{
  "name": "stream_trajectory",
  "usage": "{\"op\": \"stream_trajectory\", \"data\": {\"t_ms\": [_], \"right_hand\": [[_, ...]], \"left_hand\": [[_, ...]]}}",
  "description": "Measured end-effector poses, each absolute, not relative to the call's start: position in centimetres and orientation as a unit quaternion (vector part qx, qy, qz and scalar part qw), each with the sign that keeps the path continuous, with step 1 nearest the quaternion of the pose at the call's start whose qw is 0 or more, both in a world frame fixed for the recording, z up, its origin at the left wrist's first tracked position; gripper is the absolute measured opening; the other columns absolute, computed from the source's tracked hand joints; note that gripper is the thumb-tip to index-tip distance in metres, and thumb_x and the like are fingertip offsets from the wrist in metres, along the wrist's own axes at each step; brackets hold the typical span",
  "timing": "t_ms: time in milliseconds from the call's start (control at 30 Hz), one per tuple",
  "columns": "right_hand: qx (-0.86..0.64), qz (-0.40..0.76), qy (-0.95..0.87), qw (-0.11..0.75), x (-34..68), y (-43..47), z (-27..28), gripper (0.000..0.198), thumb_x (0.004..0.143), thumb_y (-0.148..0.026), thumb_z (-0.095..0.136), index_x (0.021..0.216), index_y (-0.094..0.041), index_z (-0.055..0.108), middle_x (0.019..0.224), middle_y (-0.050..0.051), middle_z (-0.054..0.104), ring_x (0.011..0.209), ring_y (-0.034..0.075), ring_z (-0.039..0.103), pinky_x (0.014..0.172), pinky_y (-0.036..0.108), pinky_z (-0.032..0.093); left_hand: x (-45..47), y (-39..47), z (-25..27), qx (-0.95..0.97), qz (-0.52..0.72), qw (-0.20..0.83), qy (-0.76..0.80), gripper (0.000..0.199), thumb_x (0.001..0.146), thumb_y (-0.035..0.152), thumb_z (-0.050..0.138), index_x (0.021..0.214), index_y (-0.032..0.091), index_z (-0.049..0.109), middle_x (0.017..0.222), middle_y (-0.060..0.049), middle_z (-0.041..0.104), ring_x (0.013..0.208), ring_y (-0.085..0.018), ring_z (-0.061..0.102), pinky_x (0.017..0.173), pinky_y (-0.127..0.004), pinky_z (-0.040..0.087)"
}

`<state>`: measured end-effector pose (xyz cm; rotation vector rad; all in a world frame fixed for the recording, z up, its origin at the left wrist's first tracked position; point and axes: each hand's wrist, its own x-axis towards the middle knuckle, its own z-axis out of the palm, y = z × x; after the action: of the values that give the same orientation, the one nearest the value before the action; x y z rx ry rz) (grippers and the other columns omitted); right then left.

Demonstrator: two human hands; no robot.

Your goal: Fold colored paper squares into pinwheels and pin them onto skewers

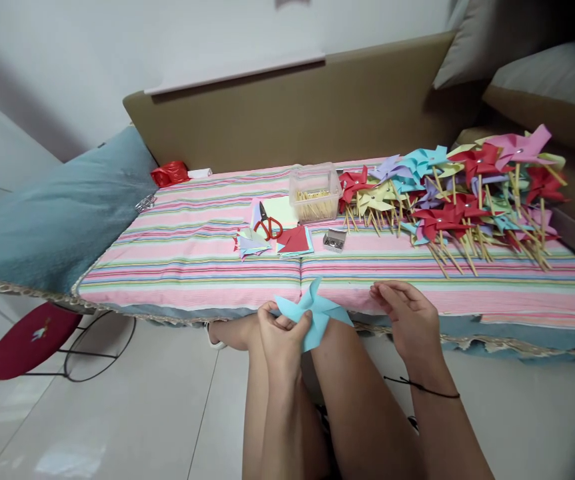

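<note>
A light blue paper pinwheel (321,312) with folded blades is held above my knees. My left hand (282,333) grips it, the thumb pressed on the middle of the paper. My right hand (412,317) hovers to the right, apart from the pinwheel, its thumb and fingertips pinched together. Whatever those fingertips hold, if anything, is too small to make out. Beyond the hands lies a small open box of metal pins (334,241). Red-handled scissors (268,227) rest on coloured paper sheets (295,241), beside paper offcuts (251,244).
A clear plastic box (316,193) of wooden sticks stands at the back. Many finished pinwheels (467,193) are piled on the right of the striped cloth (197,233). A red bag (170,175) lies at back left; a red round stool (32,340) stands on the floor.
</note>
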<state>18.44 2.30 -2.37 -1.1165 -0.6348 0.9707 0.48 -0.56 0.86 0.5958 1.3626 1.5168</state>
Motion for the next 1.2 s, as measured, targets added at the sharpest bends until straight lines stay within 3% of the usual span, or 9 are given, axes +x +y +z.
{"op": "stream_trajectory", "data": {"t_ms": [133, 267, 500, 667, 933, 1200], "right_hand": [[-0.482, 0.492, -0.273, 0.672, 17.8, 0.8, -0.2, 0.028, 0.068, -0.029, 0.078, 0.092, -0.021, 0.066, 0.067, -0.001, 0.071, 0.064, 0.013, 0.066, 0.065, 0.027, 0.056], [-0.507, 0.463, -0.336, 0.645, 17.3, -0.4, 1.0, 0.017, 0.07, -0.028, 0.076, 0.083, -0.022, 0.068, 0.061, -0.001, 0.069, 0.055, 0.013, 0.063, 0.056, 0.026, 0.053], [-0.478, 0.413, -0.502, 0.592, 14.4, -2.3, 3.8, 0.005, 0.075, -0.023, 0.071, 0.079, -0.024, 0.072, 0.078, 0.001, 0.073, 0.074, 0.019, 0.068, 0.071, 0.033, 0.055], [-0.431, 0.355, -0.611, 0.562, 13.8, -2.0, 3.1, 0.011, 0.08, -0.018, 0.066, 0.079, -0.027, 0.072, 0.083, 0.001, 0.072, 0.083, 0.019, 0.065, 0.077, 0.035, 0.051], [-0.468, 0.356, -0.574, 0.571, 13.8, -1.9, 2.7, 0.008, 0.074, -0.02, 0.072, 0.075, -0.028, 0.072, 0.077, 0.001, 0.067, 0.076, 0.019, 0.061, 0.07, 0.033, 0.049], [-0.425, 0.352, -0.596, 0.583, 13.8, -1.8, 2.8, 0.011, 0.074, -0.019, 0.072, 0.071, -0.03, 0.074, 0.072, 0.0, 0.069, 0.076, 0.02, 0.06, 0.073, 0.037, 0.048]], "left_hand": [[0.7, -1.1, 1.7, 0.247, 0.629, 0.477, 0.561, 0.055, 0.057, 0.022, 0.078, 0.089, 0.024, 0.033, 0.049, 0.01, 0.057, 0.039, -0.007, 0.047, 0.045, -0.016, 0.038], [0.9, -1.5, 2.4, 0.252, 0.633, 0.473, 0.559, 0.056, 0.057, 0.022, 0.078, 0.088, 0.024, 0.032, 0.05, 0.01, 0.059, 0.041, -0.007, 0.05, 0.046, -0.016, 0.039], [1.6, -2.1, 3.4, 0.282, 0.622, 0.47, 0.56, 0.053, 0.058, 0.018, 0.074, 0.087, 0.024, 0.03, 0.049, 0.012, 0.056, 0.038, -0.005, 0.047, 0.045, -0.014, 0.036], [1.7, -2.5, 4.2, 0.302, 0.617, 0.477, 0.549, 0.051, 0.058, 0.016, 0.072, 0.088, 0.024, 0.031, 0.047, 0.015, 0.049, 0.038, -0.004, 0.042, 0.044, -0.014, 0.034], [1.6, -2.7, 4.6, 0.301, 0.62, 0.49, 0.534, 0.051, 0.057, 0.017, 0.074, 0.09, 0.022, 0.036, 0.051, 0.013, 0.052, 0.04, -0.005, 0.045, 0.046, -0.015, 0.037], [1.6, -2.8, 4.9, 0.314, 0.616, 0.486, 0.534, 0.052, 0.056, 0.017, 0.074, 0.09, 0.023, 0.036, 0.05, 0.014, 0.05, 0.039, -0.005, 0.044, 0.043, -0.014, 0.034]]}}
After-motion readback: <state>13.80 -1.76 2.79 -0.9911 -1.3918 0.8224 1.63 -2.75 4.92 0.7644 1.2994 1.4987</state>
